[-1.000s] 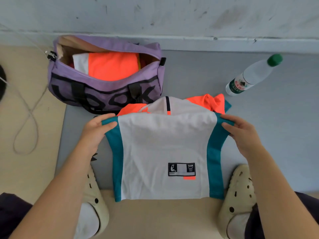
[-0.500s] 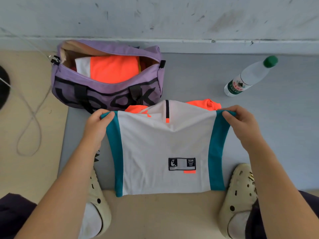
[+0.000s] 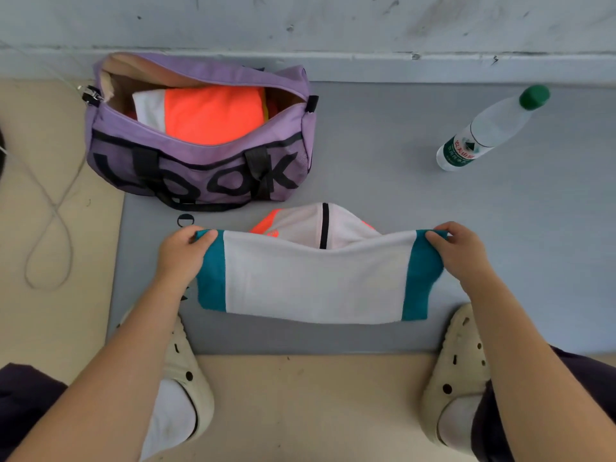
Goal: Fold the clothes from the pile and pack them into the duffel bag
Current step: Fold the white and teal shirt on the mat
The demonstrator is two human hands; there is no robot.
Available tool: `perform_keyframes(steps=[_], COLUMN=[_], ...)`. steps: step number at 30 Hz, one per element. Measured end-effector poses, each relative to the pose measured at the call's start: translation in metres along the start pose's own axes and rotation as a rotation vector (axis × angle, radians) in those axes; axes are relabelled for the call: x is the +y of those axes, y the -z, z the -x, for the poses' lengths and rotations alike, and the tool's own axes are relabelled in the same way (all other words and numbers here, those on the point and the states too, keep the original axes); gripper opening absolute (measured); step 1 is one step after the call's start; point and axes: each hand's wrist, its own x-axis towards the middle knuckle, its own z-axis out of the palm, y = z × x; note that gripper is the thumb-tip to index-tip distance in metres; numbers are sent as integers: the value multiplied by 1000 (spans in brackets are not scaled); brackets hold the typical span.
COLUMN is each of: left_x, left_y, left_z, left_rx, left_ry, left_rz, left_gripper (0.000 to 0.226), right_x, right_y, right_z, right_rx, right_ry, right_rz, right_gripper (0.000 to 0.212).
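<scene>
A white shirt (image 3: 313, 278) with teal side panels and orange trim is stretched between my hands above the grey mat. My left hand (image 3: 183, 255) pinches its left teal edge. My right hand (image 3: 461, 251) pinches its right teal edge. The shirt's lower half is folded under, and its collar end lies on the mat behind. The purple duffel bag (image 3: 200, 175) stands open at the back left. Inside it lies a folded orange and white garment (image 3: 210, 111).
A clear water bottle (image 3: 490, 131) with a green cap lies on the grey mat (image 3: 500, 228) at the right. A white cable (image 3: 50, 228) loops on the beige floor at the left. My two cream clogs rest at the mat's near edge. A wall runs behind.
The shirt's lower part with the black label has gone out of sight, folded under. Both hands keep hold of the teal edges and have lifted the shirt up and away from my feet.
</scene>
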Motion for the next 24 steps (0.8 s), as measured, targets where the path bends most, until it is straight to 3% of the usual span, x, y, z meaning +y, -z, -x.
perform_keyframes(steps=[4,7,10,13,16,18,21,24], left_x=[5,17,31,44,43,40,40,45], left_y=[-9,-9,-16,-39,-60,-65,-64,-58], left_z=[-11,-18,-11,7,18,16,8,0], left_rx=[31,77,87,-52,-230,-254,-252,-289], left_ry=[-79,-234,-520,-692,-660,-625,-600,-579], left_rz=[-112,-325,-518,-518,-498,-510,-589,-697], left_gripper=[26,19,22,26,34,34,31,27], right_x=[3,-5,-15,-25,-23,-19,-20,-25], right_y=[-13,-20,-31,-49,-65,-68,-66,-62], right_z=[-15,-22,-13,8,22,22,16,10], right_rx=[4,12,86,75,-113,-185,-183,-162], right_ry=[52,112,325,519,573,561,544,566], right_rz=[159,310,415,372,383,421,479,574], right_gripper=[9,9,14,17,27,35,38,23])
